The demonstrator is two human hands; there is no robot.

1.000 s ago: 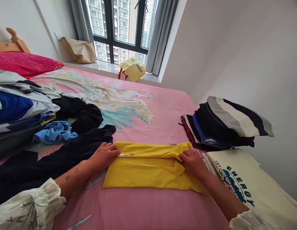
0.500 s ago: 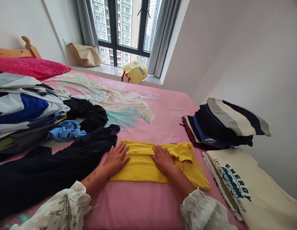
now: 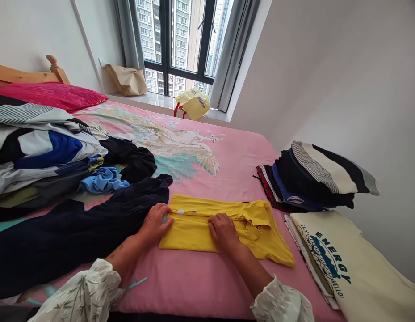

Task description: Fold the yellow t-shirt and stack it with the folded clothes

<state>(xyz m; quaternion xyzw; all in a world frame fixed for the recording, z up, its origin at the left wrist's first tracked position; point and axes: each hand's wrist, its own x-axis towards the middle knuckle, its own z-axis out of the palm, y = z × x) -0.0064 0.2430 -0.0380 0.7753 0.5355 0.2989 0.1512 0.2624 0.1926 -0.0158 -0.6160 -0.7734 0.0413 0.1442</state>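
Observation:
A yellow T-shirt (image 3: 194,232), folded into a long strip, lies flat on the pink bedsheet with its collar end to the right. A small white label shows near its left end. At that left edge my left hand (image 3: 156,221) has its fingers and thumb bent onto the hem, closed on the cloth. My right hand (image 3: 224,230) rests on the middle of the shirt, fingers slightly bent and lying on the fabric without gripping it. Dark navy clothing (image 3: 103,228) lies just left of my left hand.
A heap of loose clothes (image 3: 46,147) covers the bed's left side. To the right stand a stack of folded dark clothes (image 3: 294,179) and a cream printed shirt (image 3: 364,255) on another pile. A yellow bag (image 3: 194,103) and a paper bag (image 3: 128,80) are by the window.
My left hand has gone from lying flat on the shirt to bending around its left edge. My right hand's fingers have drawn in slightly. The view has shifted a little.

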